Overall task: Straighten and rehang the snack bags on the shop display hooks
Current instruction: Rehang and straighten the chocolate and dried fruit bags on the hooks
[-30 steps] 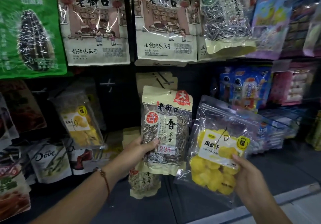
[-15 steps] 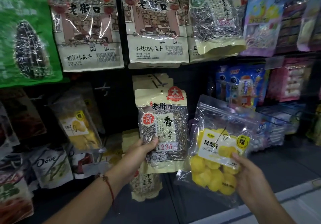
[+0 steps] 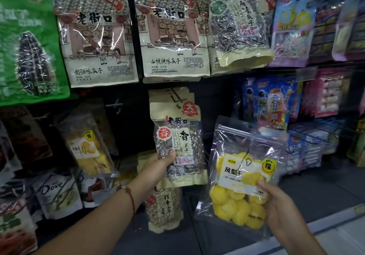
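Observation:
My left hand grips the lower left side of a beige sunflower-seed bag, thumb on its front. The bag's top sits at a metal display hook in front of more beige bags on that hook. My right hand holds a clear zip bag of yellow dried pineapple by its lower right corner, in the air right of the seed bag and apart from it.
Large seed bags hang in the top row, a green one at far left. A mango bag and Dove packs hang lower left. An empty hook sticks out left of centre. Colourful sweets fill the right racks.
The seed bag has risen in my left hand, its top now up at the hook. The pineapple bag in my right hand has stayed about where it was.

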The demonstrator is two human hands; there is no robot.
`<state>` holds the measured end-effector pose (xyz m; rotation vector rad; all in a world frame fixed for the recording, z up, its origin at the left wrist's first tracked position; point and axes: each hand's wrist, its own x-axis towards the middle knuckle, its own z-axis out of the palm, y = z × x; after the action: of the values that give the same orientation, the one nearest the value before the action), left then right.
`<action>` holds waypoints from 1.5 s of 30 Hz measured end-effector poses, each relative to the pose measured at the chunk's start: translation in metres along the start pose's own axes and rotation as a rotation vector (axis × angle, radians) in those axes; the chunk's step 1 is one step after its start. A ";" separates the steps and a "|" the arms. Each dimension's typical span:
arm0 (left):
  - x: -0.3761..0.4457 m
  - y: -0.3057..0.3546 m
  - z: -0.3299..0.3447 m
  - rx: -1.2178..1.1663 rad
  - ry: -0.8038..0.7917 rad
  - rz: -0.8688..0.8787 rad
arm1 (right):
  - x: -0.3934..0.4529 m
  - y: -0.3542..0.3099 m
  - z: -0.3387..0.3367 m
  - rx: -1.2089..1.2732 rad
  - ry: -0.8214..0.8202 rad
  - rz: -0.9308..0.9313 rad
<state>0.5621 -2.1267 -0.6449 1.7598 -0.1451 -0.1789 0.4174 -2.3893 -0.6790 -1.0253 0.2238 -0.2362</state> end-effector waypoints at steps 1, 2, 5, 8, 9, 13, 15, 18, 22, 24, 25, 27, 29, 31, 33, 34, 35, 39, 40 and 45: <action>0.006 0.003 0.000 0.019 0.019 0.000 | 0.001 0.002 0.000 -0.003 0.007 0.006; 0.013 0.006 -0.002 0.042 0.035 0.000 | 0.002 0.004 -0.001 -0.006 0.018 0.010; 0.042 0.018 -0.008 0.110 0.115 0.009 | 0.006 0.009 0.000 -0.066 0.028 0.023; 0.067 0.021 -0.008 0.158 0.224 0.024 | 0.011 0.014 0.002 -0.105 0.001 0.052; 0.072 0.018 -0.007 0.170 0.251 0.023 | 0.012 0.015 0.002 -0.110 -0.010 0.056; 0.085 0.001 -0.004 0.219 0.330 0.041 | 0.017 0.019 0.008 -0.171 -0.033 0.061; 0.086 -0.002 -0.001 0.235 0.350 0.057 | 0.018 0.020 0.011 -0.195 -0.045 0.066; 0.071 0.001 0.004 0.228 0.334 0.074 | 0.021 0.024 0.014 -0.219 -0.065 0.073; 0.026 0.002 0.002 0.245 0.321 0.147 | 0.021 0.033 0.021 -0.272 -0.089 0.094; -0.002 0.002 -0.004 0.170 0.272 0.197 | 0.019 0.039 0.026 -0.326 -0.114 0.107; -0.014 0.002 -0.009 0.100 0.228 0.210 | 0.017 0.042 0.030 -0.358 -0.134 0.116; -0.035 -0.001 -0.017 -0.024 0.150 0.169 | 0.012 0.048 0.038 -0.430 -0.181 0.133; -0.054 -0.009 -0.029 -0.011 0.139 0.135 | 0.006 0.056 0.047 -0.488 -0.212 0.150; -0.072 -0.022 -0.041 0.029 0.164 0.104 | 0.001 0.063 0.055 -0.556 -0.255 0.171; -0.088 -0.037 -0.057 0.039 0.172 0.069 | -0.004 0.071 0.064 -0.659 -0.315 0.202; -0.096 -0.045 -0.065 0.045 0.165 0.053 | -0.006 0.077 0.068 -0.708 -0.337 0.223; -0.102 -0.055 -0.074 0.052 0.153 0.040 | -0.008 0.083 0.073 -0.748 -0.353 0.245; -0.126 -0.093 -0.106 0.078 0.125 -0.004 | -0.015 0.112 0.101 -0.863 -0.474 0.285; -0.131 -0.101 -0.112 0.092 0.116 -0.013 | -0.018 0.119 0.110 -0.880 -0.494 0.289; -0.142 -0.129 -0.139 0.274 0.082 -0.033 | -0.019 0.154 0.152 -0.892 -0.480 0.286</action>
<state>0.4506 -1.9402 -0.7397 2.0403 -0.0838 -0.1146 0.4578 -2.1828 -0.7346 -1.8717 0.0228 0.4148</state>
